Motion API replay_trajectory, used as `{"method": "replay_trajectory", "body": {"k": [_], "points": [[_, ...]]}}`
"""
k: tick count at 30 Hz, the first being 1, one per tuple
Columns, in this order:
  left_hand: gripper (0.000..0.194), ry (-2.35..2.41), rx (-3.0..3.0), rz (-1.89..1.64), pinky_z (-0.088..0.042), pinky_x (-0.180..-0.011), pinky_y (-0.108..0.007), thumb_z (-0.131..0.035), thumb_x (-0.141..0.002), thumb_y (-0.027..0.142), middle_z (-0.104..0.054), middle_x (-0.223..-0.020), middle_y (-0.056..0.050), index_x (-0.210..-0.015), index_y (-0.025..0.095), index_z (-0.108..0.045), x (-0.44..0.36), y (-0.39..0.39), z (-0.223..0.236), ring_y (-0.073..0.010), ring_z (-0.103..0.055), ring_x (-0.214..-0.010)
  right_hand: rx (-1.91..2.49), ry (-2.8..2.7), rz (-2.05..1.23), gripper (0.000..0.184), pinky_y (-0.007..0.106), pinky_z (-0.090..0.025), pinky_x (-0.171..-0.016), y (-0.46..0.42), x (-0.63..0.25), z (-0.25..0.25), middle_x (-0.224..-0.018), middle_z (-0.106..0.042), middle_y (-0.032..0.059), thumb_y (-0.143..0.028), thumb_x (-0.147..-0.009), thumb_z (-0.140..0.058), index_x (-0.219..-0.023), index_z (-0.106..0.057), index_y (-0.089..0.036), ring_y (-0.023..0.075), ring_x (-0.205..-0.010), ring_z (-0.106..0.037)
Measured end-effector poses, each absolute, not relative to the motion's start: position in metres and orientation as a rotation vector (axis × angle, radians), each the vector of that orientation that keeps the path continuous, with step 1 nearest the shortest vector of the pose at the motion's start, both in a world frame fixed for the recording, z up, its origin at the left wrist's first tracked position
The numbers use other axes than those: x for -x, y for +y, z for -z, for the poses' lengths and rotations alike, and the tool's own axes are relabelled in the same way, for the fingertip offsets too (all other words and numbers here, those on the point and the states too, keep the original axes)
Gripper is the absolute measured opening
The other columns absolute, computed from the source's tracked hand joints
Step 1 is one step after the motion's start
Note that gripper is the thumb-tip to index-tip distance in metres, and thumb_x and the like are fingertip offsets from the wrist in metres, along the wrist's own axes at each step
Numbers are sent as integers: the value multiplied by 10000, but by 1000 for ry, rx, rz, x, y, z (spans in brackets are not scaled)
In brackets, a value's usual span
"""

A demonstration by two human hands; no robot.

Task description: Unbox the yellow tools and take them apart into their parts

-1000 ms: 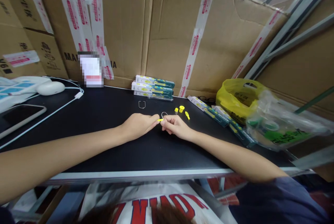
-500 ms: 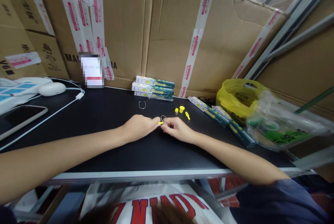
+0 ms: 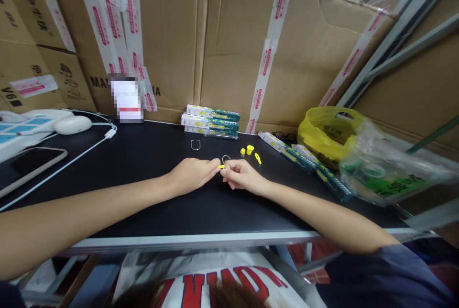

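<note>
Near the middle of the black table, my left hand [image 3: 193,175] is closed with its fingertips on a small yellow plastic piece [image 3: 221,167], most of which they hide. Facing it, my right hand [image 3: 245,175] pinches a thin bent metal wire hook [image 3: 225,157] between thumb and fingers. The hook's curved end points up, and its lower part meets the yellow piece between the hands. Just beyond the right hand lie a yellow cap with a spring [image 3: 243,152], a flanged yellow part [image 3: 250,149] and a slim yellow part [image 3: 258,158]. A U-shaped wire [image 3: 195,148] rests farther left.
Stacked narrow boxes [image 3: 211,120] stand against the cardboard wall [image 3: 172,49]. More boxes [image 3: 287,152] lie at right, beside a yellow bag [image 3: 311,128] and a clear plastic bag [image 3: 387,169]. At left are a phone [image 3: 32,167], a white cable [image 3: 86,136] and a power strip [image 3: 39,119].
The wire hook has tilted slightly, and its curve now shows more above my right fingers. My right fingers have shifted a little; the left hand is nearly unchanged.
</note>
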State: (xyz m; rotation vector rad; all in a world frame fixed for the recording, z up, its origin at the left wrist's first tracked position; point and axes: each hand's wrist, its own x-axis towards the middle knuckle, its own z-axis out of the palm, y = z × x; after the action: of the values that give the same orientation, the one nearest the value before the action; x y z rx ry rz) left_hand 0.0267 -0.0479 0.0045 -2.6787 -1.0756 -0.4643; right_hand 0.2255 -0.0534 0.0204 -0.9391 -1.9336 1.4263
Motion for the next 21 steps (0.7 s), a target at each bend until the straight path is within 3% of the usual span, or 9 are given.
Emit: {"method": "replay_trajectory", "body": {"k": [11,21], "points": [[182,-955,2663,571,-392,-510,-203,-351,-952,237,-653,-711,1,-867,184,-503,-25,-49,-6,-140,-641,-619,961,-1961,-1388,388,138,-233,-302,-56,-224,-22,-418,-497,-78,-511,-802,-585,-709,-554,-135,18,-296,-334],[233,-791,2619,567,-380,-502,-199,-326,-969,254,-635,-711,6,-832,186,-502,-24,-53,-7,-127,-622,-606,918,-2035,-1373,442,145,-258,-321,-59,-230,-20,-442,-524,-49,-537,-809,-568,-640,-568,-128,27,-320,-392]]}}
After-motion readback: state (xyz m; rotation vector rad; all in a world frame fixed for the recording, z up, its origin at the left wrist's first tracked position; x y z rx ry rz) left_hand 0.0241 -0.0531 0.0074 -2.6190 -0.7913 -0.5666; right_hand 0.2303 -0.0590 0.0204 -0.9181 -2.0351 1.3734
